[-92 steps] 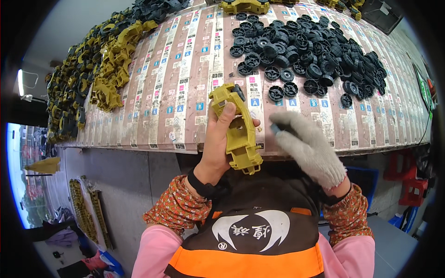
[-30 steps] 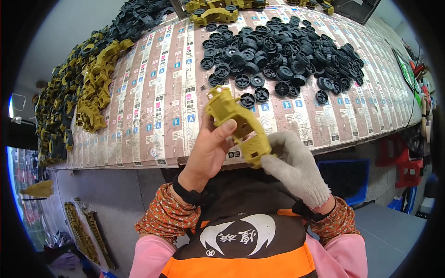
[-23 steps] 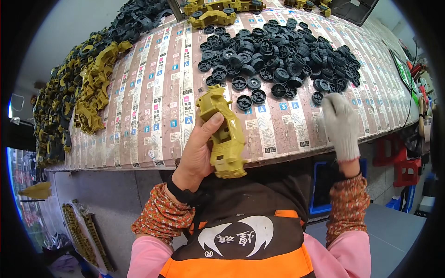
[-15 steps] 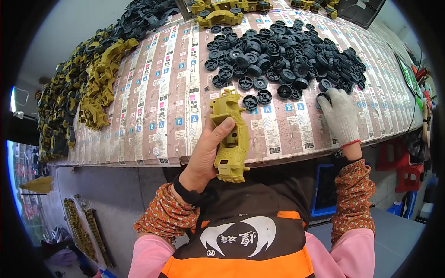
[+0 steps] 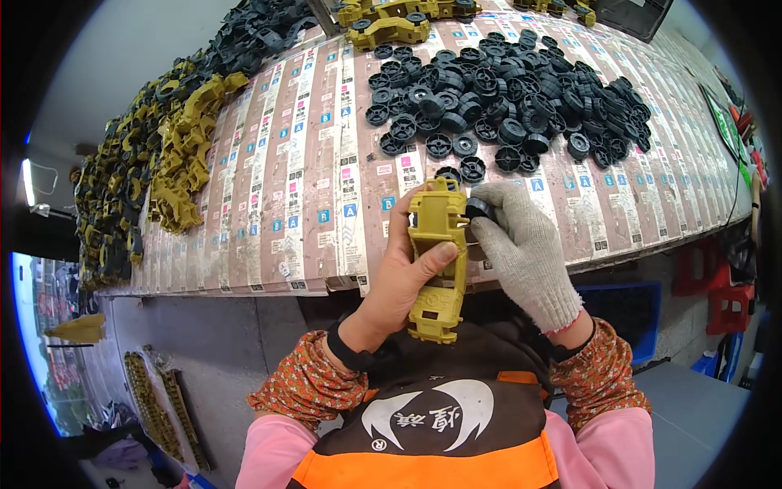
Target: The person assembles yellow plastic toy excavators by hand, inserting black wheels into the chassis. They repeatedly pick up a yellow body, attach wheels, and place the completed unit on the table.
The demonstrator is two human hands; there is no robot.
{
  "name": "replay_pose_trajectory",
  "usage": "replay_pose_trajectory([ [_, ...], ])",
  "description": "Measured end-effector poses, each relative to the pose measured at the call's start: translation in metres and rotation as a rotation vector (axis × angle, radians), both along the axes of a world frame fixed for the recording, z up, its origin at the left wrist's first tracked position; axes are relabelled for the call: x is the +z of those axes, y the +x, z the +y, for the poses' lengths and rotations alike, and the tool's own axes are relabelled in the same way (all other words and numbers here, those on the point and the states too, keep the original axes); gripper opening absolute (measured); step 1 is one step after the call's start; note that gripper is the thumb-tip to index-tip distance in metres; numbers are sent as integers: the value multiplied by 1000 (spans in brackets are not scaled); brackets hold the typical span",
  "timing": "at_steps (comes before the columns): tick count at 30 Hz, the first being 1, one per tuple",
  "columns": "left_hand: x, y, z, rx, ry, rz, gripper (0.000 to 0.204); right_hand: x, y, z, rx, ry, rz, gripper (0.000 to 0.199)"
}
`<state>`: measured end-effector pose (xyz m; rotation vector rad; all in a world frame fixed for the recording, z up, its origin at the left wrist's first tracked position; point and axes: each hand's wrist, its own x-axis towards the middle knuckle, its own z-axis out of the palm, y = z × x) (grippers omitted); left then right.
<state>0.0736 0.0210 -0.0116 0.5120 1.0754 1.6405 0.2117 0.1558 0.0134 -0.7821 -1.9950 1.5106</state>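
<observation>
Closed around a yellow plastic toy car chassis [image 5: 437, 306], my bare left hand [image 5: 405, 275] keeps it upright over the table's near edge, thumb across its middle. My right hand [image 5: 521, 248], in a grey knitted glove, pinches a black toy wheel [image 5: 479, 210] against the upper right side of the chassis, by its axle end. Whether the wheel sits on the axle is hidden by the fingers. Just beyond both hands lies a spread pile of black wheels [image 5: 505, 98], with a few loose ones at its near edge.
On the table's left, yellow chassis [image 5: 183, 155] and black parts [image 5: 252, 37] are heaped. Chassis with wheels [image 5: 389, 31] stand at the back, near a dark bin [image 5: 631, 15]. Red stools [image 5: 729, 306] and a blue crate [image 5: 635, 322] are at lower right.
My right hand has come left from the pile's near edge to the chassis, bringing a black wheel. My left hand has shifted slightly right and down, turning the chassis a little.
</observation>
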Motion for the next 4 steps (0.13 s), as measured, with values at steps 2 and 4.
replay_pose_trajectory([
  [2, -1, 1, -1, 0, 17, 40, 81, 1, 1, -4, 18, 208, -38, 26],
  [4, -9, 3, 0, 15, 46, 126, 81, -1, 1, -7, 26, 128, -33, 31],
])
